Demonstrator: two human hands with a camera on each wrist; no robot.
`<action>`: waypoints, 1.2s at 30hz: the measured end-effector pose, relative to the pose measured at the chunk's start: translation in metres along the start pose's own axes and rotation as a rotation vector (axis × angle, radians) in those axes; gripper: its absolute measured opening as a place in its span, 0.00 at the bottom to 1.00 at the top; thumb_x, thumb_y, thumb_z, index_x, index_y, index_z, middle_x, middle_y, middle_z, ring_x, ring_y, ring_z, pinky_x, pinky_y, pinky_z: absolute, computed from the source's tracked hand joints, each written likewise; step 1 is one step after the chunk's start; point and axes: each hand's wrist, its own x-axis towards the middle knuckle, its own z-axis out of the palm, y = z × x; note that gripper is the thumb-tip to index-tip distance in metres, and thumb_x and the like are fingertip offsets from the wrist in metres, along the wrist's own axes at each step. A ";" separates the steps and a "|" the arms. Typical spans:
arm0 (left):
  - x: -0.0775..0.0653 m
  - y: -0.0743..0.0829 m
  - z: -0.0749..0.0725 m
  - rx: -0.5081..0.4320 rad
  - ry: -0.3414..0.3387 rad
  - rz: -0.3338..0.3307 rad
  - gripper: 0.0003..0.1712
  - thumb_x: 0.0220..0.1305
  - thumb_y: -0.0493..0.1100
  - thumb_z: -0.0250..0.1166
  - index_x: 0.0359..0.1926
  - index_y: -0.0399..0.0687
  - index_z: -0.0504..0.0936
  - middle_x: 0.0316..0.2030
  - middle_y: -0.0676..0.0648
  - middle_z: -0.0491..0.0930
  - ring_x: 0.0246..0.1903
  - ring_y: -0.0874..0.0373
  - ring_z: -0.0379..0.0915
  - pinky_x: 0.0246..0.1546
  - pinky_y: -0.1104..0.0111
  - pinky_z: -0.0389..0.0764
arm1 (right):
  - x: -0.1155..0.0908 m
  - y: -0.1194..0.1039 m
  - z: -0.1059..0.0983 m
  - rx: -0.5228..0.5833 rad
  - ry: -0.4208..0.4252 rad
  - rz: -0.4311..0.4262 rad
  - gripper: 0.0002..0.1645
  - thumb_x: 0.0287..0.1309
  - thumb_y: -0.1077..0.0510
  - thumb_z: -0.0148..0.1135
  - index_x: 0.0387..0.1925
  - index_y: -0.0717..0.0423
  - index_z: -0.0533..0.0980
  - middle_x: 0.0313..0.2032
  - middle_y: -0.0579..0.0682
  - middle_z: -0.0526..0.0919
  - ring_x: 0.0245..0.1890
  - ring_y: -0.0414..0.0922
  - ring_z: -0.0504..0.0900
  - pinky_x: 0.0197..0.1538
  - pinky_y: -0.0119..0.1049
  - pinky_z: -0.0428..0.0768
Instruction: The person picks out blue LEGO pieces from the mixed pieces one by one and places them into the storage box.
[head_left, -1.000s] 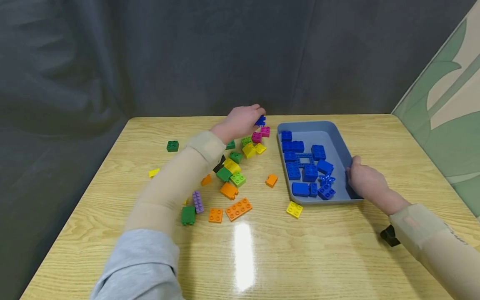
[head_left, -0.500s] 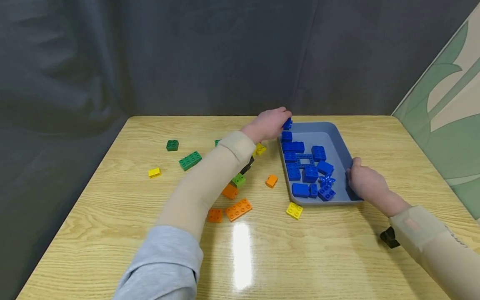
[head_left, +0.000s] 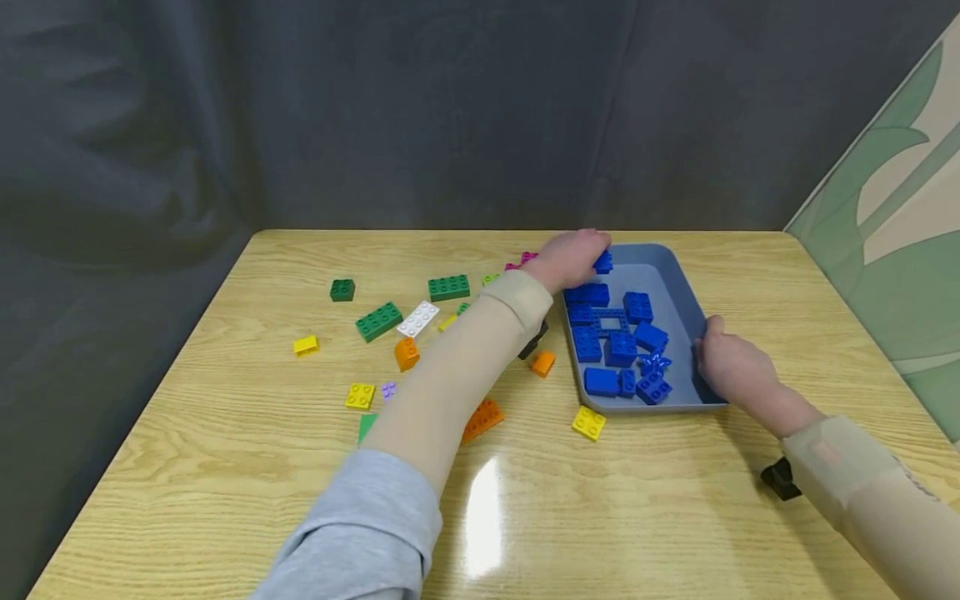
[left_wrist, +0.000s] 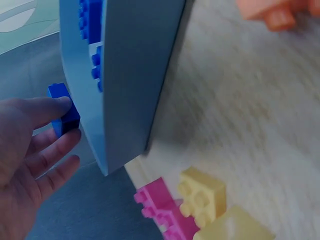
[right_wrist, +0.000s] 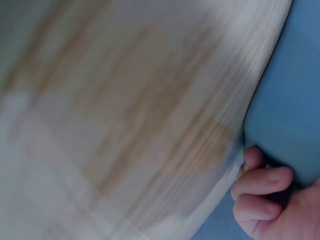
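Observation:
My left hand (head_left: 573,257) pinches a blue brick (head_left: 603,262) above the far left corner of the blue-grey tray (head_left: 675,283). In the left wrist view, thumb and fingers hold this brick (left_wrist: 69,123) just beside the tray wall (left_wrist: 132,85). Several blue bricks (head_left: 620,348) lie in the tray, mostly on its left side, along with a blue star-shaped piece (head_left: 654,362). My right hand (head_left: 738,362) grips the tray's right side near the front corner. The right wrist view shows its fingers (right_wrist: 262,181) curled at the tray's edge.
Left of the tray lie loose bricks: green (head_left: 448,287), white (head_left: 417,319), orange (head_left: 407,354) and yellow (head_left: 360,396), partly hidden by my left arm. A yellow brick (head_left: 588,422) sits by the tray's front left corner. A dark curtain (head_left: 420,117) hangs behind the table.
My left hand has carried the blue brick rightward from beside the pink bricks to over the tray's far left corner. My right hand and the tray stay in place.

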 end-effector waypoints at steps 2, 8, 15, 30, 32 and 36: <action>0.002 0.003 0.003 -0.006 0.006 -0.003 0.27 0.71 0.46 0.57 0.68 0.48 0.66 0.60 0.49 0.72 0.57 0.59 0.68 0.60 0.72 0.66 | -0.001 0.000 0.000 0.000 -0.003 0.005 0.19 0.70 0.63 0.40 0.45 0.83 0.52 0.12 0.58 0.69 0.12 0.51 0.73 0.14 0.48 0.71; 0.007 0.013 0.013 -0.056 0.016 -0.055 0.24 0.73 0.43 0.54 0.68 0.49 0.67 0.60 0.49 0.72 0.57 0.60 0.68 0.60 0.72 0.66 | -0.004 0.000 -0.001 0.002 -0.024 0.024 0.21 0.71 0.63 0.39 0.47 0.83 0.52 0.13 0.57 0.68 0.12 0.50 0.72 0.14 0.45 0.71; 0.009 0.020 0.018 -0.075 0.016 -0.080 0.26 0.75 0.42 0.50 0.72 0.51 0.62 0.65 0.49 0.68 0.62 0.60 0.65 0.62 0.71 0.65 | -0.005 -0.002 -0.003 -0.005 -0.025 0.023 0.22 0.71 0.63 0.38 0.49 0.84 0.52 0.12 0.57 0.69 0.12 0.50 0.72 0.14 0.44 0.70; 0.012 0.017 0.027 -0.086 0.036 -0.101 0.15 0.74 0.42 0.53 0.58 0.50 0.75 0.52 0.51 0.77 0.51 0.60 0.72 0.55 0.70 0.72 | -0.007 -0.005 -0.007 -0.003 -0.055 0.024 0.21 0.71 0.62 0.38 0.48 0.84 0.51 0.13 0.57 0.69 0.12 0.50 0.72 0.14 0.44 0.70; 0.012 0.018 0.028 -0.086 0.031 -0.097 0.15 0.75 0.42 0.52 0.57 0.50 0.76 0.52 0.51 0.77 0.51 0.60 0.73 0.55 0.70 0.72 | -0.007 -0.005 -0.007 0.000 -0.059 0.027 0.21 0.71 0.62 0.38 0.48 0.83 0.51 0.13 0.57 0.69 0.13 0.50 0.72 0.14 0.44 0.70; 0.013 0.019 0.029 -0.091 0.012 -0.094 0.15 0.76 0.42 0.50 0.58 0.51 0.76 0.52 0.52 0.77 0.52 0.61 0.73 0.55 0.70 0.72 | -0.007 -0.003 -0.007 -0.002 -0.057 0.032 0.21 0.71 0.62 0.37 0.48 0.83 0.52 0.13 0.57 0.69 0.13 0.50 0.72 0.14 0.45 0.70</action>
